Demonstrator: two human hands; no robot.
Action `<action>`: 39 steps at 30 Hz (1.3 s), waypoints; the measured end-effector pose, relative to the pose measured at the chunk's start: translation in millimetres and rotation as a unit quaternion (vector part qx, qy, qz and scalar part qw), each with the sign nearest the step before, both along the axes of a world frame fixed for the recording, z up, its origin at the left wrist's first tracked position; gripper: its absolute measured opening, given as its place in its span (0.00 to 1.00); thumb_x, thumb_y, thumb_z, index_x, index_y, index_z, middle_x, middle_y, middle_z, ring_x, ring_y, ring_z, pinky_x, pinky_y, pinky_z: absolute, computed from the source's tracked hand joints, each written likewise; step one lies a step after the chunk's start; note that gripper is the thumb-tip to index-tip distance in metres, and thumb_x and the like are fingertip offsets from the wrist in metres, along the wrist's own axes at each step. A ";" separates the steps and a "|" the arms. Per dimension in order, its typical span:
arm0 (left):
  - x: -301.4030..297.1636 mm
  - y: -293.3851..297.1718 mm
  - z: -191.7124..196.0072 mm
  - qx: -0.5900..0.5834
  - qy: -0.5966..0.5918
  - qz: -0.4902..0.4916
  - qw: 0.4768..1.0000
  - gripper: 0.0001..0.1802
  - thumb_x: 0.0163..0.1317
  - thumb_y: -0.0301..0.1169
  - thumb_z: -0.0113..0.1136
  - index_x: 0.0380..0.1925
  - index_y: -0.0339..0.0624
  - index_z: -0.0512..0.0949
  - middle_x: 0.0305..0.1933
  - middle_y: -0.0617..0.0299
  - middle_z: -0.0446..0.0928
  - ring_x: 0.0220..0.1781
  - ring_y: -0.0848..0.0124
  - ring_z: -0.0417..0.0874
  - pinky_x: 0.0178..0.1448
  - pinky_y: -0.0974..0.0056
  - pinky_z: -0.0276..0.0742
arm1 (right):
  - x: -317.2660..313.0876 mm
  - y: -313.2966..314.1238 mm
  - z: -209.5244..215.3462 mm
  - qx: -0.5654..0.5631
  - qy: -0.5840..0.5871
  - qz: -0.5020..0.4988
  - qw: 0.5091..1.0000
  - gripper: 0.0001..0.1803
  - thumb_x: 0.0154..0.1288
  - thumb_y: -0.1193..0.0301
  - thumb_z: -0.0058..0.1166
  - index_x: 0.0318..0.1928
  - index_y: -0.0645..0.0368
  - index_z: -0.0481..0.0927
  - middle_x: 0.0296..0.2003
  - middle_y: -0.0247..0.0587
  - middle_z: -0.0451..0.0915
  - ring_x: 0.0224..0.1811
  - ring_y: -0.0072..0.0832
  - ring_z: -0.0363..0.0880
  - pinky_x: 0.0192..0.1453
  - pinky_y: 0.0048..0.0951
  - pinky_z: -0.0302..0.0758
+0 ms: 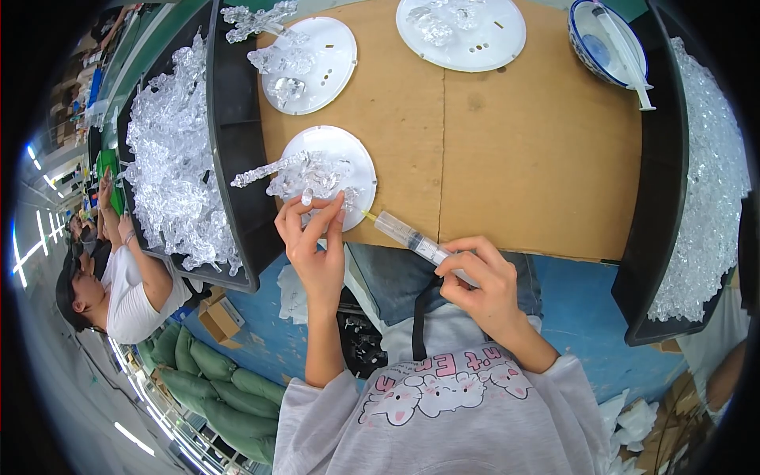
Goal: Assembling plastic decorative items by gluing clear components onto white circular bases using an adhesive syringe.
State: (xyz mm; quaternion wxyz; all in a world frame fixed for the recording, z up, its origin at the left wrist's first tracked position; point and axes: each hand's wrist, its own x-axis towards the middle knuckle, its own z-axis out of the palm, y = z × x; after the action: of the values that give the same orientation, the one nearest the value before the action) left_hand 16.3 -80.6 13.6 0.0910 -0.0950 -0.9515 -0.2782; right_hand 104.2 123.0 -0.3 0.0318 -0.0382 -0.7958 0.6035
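Observation:
My right hand (481,279) grips a clear syringe (412,240) by its rear end. Its thin yellow tip points left, at the edge of a round white plate (366,162). Clear plastic figure-like parts (310,176) lie on that plate, one with a long arm sticking out past the left rim. Over the plate's near side, the thumb and fingers of my left hand (310,237) are pinched together on a small clear plastic piece (351,199), close to the syringe tip. The fingers partly hide this piece, so its exact shape is unclear.
Two more white plates (336,67) (499,47) with clear parts sit farther back on the cardboard (538,158). Black bins (237,142) (661,158) of clear pieces flank it. A patterned bowl (582,39) holds another syringe (625,51). A person (134,297) is at far left.

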 end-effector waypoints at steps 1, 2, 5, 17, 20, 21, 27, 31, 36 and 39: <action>0.2 0.1 -0.4 -0.001 -0.001 0.000 1.000 0.15 0.50 0.18 0.65 0.38 0.47 0.86 0.39 0.64 0.77 0.54 0.59 0.69 0.53 0.61 0.69 | -0.1 0.1 -0.3 0.000 0.001 0.001 1.000 0.12 0.40 0.85 0.56 0.28 0.58 0.80 0.37 0.39 0.79 0.23 0.22 0.78 0.20 0.22 0.71; 0.6 0.4 -0.7 0.000 -0.001 0.000 1.000 0.15 0.50 0.18 0.65 0.38 0.47 0.86 0.39 0.64 0.77 0.54 0.59 0.69 0.53 0.61 0.69 | -0.1 0.2 -0.6 0.000 0.001 0.001 1.000 0.12 0.39 0.86 0.56 0.28 0.58 0.80 0.37 0.39 0.79 0.23 0.22 0.78 0.20 0.22 0.71; 0.3 2.0 0.3 0.009 -0.008 0.007 1.000 0.15 0.50 0.18 0.65 0.38 0.48 0.86 0.39 0.64 0.77 0.54 0.59 0.69 0.51 0.62 0.70 | -0.9 0.6 -0.2 -0.008 0.000 0.001 1.000 0.12 0.39 0.86 0.56 0.27 0.58 0.80 0.37 0.39 0.79 0.23 0.22 0.78 0.20 0.22 0.70; 12.6 0.0 48.9 -0.028 0.030 0.001 0.999 0.17 0.50 0.17 0.65 0.40 0.47 0.85 0.49 0.58 0.75 0.58 0.57 0.73 0.60 0.57 0.68 | 1.8 43.2 10.5 -0.030 0.015 -0.073 0.997 0.09 0.45 0.85 0.54 0.30 0.61 0.79 0.39 0.44 0.79 0.34 0.25 0.78 0.37 0.21 0.72; -5.6 -3.0 82.1 -0.060 0.130 0.002 0.990 0.19 0.49 0.16 0.64 0.42 0.43 0.83 0.50 0.56 0.75 0.56 0.56 0.75 0.61 0.57 0.68 | 7.9 71.6 6.5 -0.004 0.026 -0.119 0.993 0.09 0.51 0.85 0.52 0.34 0.62 0.78 0.44 0.43 0.77 0.36 0.21 0.75 0.38 0.18 0.70; -18.6 3.1 93.9 -0.056 0.134 0.005 0.989 0.19 0.49 0.16 0.64 0.42 0.43 0.83 0.50 0.56 0.75 0.56 0.56 0.75 0.61 0.57 0.68 | 7.6 80.0 6.3 -0.001 0.031 -0.117 0.993 0.09 0.51 0.85 0.52 0.34 0.62 0.78 0.44 0.43 0.77 0.36 0.21 0.75 0.38 0.18 0.70; -90.0 -8.5 103.4 -0.237 -0.011 -0.216 0.947 0.14 0.52 0.20 0.62 0.40 0.40 0.82 0.43 0.58 0.77 0.43 0.60 0.79 0.47 0.61 0.74 | -6.3 108.6 -8.8 -0.017 0.032 -0.185 0.982 0.09 0.61 0.85 0.50 0.40 0.63 0.76 0.48 0.39 0.74 0.42 0.17 0.72 0.44 0.16 0.67; -103.7 -18.5 104.2 -0.132 -0.098 -0.216 0.962 0.11 0.52 0.20 0.62 0.37 0.37 0.82 0.32 0.58 0.78 0.30 0.65 0.80 0.35 0.65 0.73 | -7.0 110.7 -12.8 -0.060 0.041 -0.199 0.977 0.08 0.61 0.85 0.50 0.40 0.63 0.76 0.48 0.38 0.74 0.41 0.17 0.71 0.43 0.15 0.67; -105.9 -21.9 103.0 -0.078 -0.111 -0.212 0.968 0.10 0.51 0.18 0.62 0.36 0.35 0.83 0.31 0.58 0.80 0.31 0.69 0.81 0.34 0.68 0.73 | -6.4 114.1 -12.1 -0.046 0.026 -0.193 0.980 0.08 0.61 0.84 0.51 0.40 0.63 0.77 0.47 0.37 0.74 0.40 0.15 0.71 0.41 0.14 0.66; -104.3 -30.5 107.2 -0.048 -0.081 -0.185 0.978 0.10 0.51 0.21 0.64 0.35 0.37 0.83 0.30 0.59 0.79 0.28 0.69 0.79 0.32 0.68 0.71 | -9.9 111.6 -15.4 -0.045 0.045 -0.213 0.975 0.07 0.58 0.83 0.54 0.37 0.61 0.79 0.43 0.36 0.77 0.29 0.11 0.66 0.28 0.13 0.60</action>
State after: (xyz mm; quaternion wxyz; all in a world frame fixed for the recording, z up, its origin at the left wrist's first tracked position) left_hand -88.0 -111.0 120.8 -0.0439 -0.2505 -0.9339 -0.2512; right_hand 94.3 234.5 -15.7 0.1934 -0.1814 -0.7391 0.6192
